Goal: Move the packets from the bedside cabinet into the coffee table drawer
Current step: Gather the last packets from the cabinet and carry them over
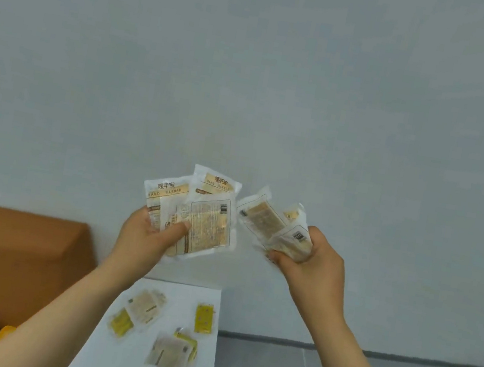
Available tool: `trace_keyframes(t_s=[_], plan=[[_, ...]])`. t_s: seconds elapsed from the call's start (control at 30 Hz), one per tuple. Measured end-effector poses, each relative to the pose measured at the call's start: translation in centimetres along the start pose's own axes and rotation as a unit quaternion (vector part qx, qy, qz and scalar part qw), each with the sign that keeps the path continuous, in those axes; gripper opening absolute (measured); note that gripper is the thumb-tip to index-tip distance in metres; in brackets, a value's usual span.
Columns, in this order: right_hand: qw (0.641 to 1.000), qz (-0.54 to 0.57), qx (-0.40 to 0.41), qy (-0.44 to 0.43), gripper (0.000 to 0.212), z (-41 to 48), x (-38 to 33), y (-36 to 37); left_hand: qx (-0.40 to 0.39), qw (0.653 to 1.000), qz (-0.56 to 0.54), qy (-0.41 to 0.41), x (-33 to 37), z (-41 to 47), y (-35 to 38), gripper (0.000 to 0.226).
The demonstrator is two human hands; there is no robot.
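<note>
Left hand [143, 237] pinches a fan of packets [209, 219]; right hand [317, 258] curls its fingers [278, 257] round a crumpled bunch [269, 224]. I judge them light, soft, slippery: grip sealed edges.

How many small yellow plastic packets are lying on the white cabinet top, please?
3 yellow packets: one alone near the right edge, one at the left by a pale beige packet, one nearest the camera partly under another pale packet. Others may be hidden underneath.
</note>
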State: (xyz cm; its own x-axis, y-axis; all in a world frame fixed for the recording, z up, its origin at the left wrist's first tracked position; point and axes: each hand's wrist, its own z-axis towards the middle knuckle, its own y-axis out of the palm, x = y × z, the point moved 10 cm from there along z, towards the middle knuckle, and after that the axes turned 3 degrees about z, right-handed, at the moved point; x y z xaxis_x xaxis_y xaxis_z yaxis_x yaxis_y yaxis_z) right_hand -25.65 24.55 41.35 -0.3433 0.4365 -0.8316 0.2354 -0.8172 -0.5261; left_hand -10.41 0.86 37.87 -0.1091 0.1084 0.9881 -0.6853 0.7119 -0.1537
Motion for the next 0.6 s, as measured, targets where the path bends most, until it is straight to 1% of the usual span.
trace_keyframes(t_s=[0.13,0.27,0.43,0.6], plan=[[0.996,0.021,0.091,-0.012,0.03,0.1,-1.1,-10.5,-0.041,0.997,-0.016,0.071,7.1,0.2,7.2,0.022],[0.984,0.04,0.171,-0.033,0.03,-1.5,-1.7,-21.1,-0.094,0.986,-0.049,0.125,13.4,-1.9,15.1,0.022],[0.965,0.039,0.252,-0.061,0.031,-5.3,-1.3,-34.2,-0.161,0.967,-0.086,0.179,20.6,-7.1,25.6,0.022],[0.943,0.025,0.321,-0.084,0.033,-9.8,0.1,-46.2,-0.223,0.943,-0.12,0.215,26.0,-13.2,36.0,0.022]])
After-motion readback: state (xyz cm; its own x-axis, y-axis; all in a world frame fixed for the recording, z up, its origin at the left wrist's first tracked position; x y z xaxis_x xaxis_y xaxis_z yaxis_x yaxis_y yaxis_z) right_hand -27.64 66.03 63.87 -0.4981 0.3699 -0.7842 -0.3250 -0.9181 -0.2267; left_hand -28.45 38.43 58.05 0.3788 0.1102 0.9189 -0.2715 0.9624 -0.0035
